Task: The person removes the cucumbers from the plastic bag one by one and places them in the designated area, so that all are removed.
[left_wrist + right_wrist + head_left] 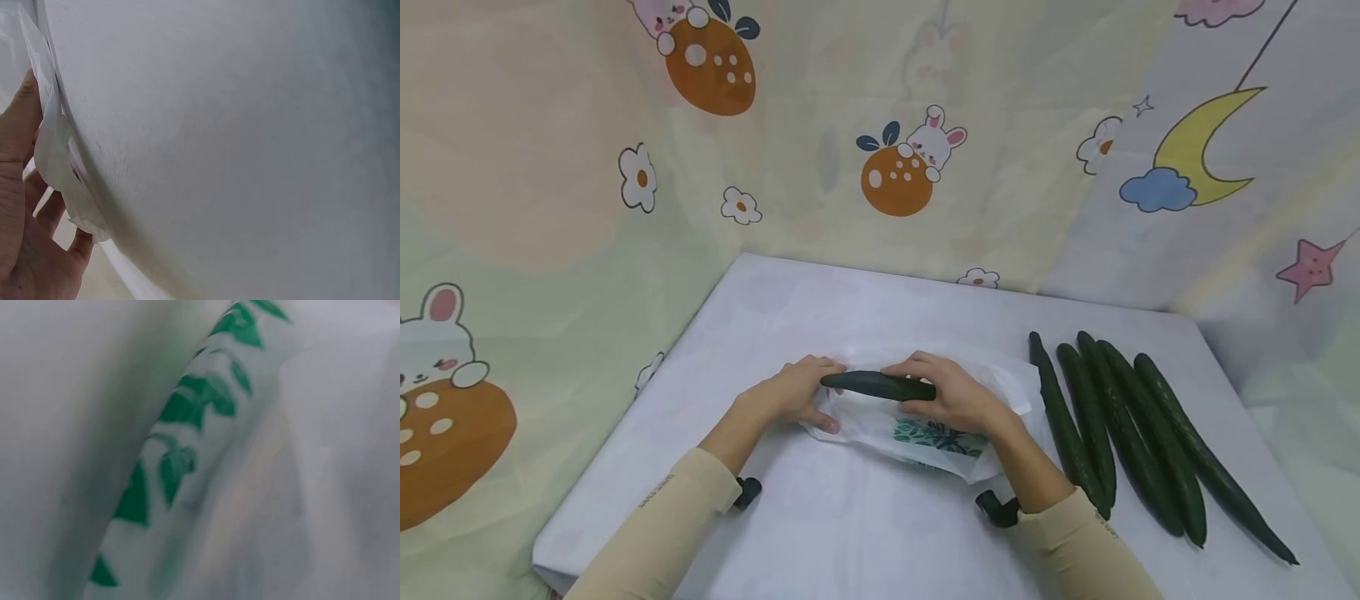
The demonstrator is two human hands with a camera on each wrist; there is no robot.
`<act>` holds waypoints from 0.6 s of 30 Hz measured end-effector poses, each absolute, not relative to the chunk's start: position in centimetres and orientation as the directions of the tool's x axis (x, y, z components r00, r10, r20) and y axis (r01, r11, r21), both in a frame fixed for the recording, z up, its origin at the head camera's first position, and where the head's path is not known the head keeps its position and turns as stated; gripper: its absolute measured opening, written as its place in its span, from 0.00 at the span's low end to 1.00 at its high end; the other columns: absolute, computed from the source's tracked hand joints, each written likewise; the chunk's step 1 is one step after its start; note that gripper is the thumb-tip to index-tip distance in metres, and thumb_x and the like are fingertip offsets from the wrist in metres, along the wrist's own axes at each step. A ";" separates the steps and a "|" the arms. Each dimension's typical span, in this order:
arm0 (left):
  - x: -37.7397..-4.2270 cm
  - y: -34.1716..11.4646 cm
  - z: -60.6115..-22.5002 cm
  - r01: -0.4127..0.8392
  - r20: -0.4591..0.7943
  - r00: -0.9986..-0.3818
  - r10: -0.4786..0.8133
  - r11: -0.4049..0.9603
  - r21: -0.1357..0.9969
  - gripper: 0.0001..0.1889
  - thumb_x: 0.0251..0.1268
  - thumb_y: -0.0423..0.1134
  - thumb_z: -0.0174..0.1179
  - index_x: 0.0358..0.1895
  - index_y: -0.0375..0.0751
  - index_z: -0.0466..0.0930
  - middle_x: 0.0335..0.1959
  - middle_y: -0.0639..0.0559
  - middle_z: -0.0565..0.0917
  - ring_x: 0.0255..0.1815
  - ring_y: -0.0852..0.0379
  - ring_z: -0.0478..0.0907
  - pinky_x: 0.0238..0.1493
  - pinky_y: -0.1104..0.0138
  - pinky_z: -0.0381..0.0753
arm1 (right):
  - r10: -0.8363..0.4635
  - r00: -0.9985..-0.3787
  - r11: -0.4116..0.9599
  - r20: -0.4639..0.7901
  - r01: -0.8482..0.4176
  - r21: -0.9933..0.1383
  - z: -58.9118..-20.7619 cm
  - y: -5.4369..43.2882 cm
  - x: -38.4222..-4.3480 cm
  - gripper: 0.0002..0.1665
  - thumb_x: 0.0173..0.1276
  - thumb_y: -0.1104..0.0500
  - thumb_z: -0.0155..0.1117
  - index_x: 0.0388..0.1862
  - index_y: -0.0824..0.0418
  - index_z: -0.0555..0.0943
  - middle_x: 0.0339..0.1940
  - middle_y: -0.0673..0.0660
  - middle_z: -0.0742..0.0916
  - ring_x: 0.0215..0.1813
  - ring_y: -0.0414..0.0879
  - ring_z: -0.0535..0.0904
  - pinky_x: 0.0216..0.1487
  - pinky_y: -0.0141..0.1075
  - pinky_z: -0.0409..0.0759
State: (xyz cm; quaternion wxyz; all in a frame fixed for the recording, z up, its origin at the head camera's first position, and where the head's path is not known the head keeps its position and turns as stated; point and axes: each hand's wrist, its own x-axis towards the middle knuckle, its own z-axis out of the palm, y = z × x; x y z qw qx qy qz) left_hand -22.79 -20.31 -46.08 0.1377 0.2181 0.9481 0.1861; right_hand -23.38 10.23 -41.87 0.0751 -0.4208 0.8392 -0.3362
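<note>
A dark green cucumber (880,385) lies level above a white plastic bag (880,422) with green print, in the head view. My right hand (951,390) grips the cucumber's right end between thumb and fingers. My left hand (796,390) is at the bag's left edge, beside the cucumber's left tip. In the left wrist view, the bag's thin rim (53,137) runs along the thumb and fingers of the left hand (31,219), which hold it; some fingertips are hidden by the film. The right wrist view shows only blurred bag film with green print (187,406).
Several long cucumbers (1138,433) lie side by side on the right of the white table (850,533), close to the right forearm. A patterned cloth wall (805,167) stands behind the table and along its sides.
</note>
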 end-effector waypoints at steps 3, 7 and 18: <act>-22.9 -20.1 -46.0 0.358 -0.157 -0.872 0.464 0.822 0.444 0.31 0.40 0.60 0.83 0.51 0.59 0.82 0.66 0.58 0.78 0.69 0.51 0.69 0.67 0.38 0.66 | -0.759 -0.623 0.381 0.191 -0.662 -0.646 -41.4 10.1 -23.2 0.33 0.66 0.56 0.76 0.69 0.44 0.78 0.54 0.45 0.83 0.51 0.41 0.79 0.55 0.41 0.80; -22.8 -20.1 -46.1 0.342 -0.157 -0.882 0.444 0.833 0.435 0.29 0.39 0.58 0.84 0.45 0.62 0.79 0.54 0.62 0.80 0.62 0.55 0.71 0.63 0.42 0.69 | -0.757 -0.619 0.350 0.212 -0.657 -0.667 -40.8 9.6 -22.9 0.33 0.66 0.58 0.76 0.69 0.44 0.78 0.54 0.45 0.83 0.51 0.41 0.79 0.54 0.40 0.81; -22.5 -19.8 -45.9 0.337 -0.171 -0.886 0.430 0.853 0.397 0.29 0.39 0.56 0.85 0.44 0.61 0.77 0.53 0.63 0.81 0.57 0.56 0.75 0.64 0.48 0.72 | -0.753 -0.602 0.297 0.265 -0.671 -0.679 -39.1 8.5 -22.0 0.34 0.66 0.58 0.76 0.70 0.45 0.77 0.54 0.45 0.83 0.52 0.40 0.81 0.49 0.39 0.83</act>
